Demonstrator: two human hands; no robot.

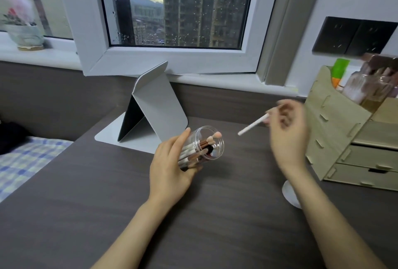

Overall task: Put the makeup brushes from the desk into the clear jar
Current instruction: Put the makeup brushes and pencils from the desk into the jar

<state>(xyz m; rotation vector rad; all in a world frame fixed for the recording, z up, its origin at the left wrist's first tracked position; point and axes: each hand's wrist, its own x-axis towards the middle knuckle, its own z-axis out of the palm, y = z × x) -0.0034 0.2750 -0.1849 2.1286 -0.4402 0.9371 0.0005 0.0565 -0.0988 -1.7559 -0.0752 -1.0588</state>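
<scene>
left hand (170,165): wrapped around clear jar (202,147), lifted off desk, tilted, mouth toward 2 o'clock
right hand (286,130): motion-blurred, pinching one makeup brush (254,127) at its upper end; white handle points down toward 8 o'clock at jar mouth, apart from it
brush head: hidden in blurred fingers
jar: transparent plastic cylinder, round rim; brushes inside (201,148), white handles, peach and dark tips, count unclear
desk (129,204): dark wood-grain, matte
folding stand (150,105): smooth grey panels, rounded corners, 11 o'clock of jar
wooden organiser (344,139): pale slotted plywood with drawers, 3 o'clock, cut off by right edge
white disc (289,193): partly hidden under right forearm, unidentifiable
window (183,5): rain-spotted glass
</scene>
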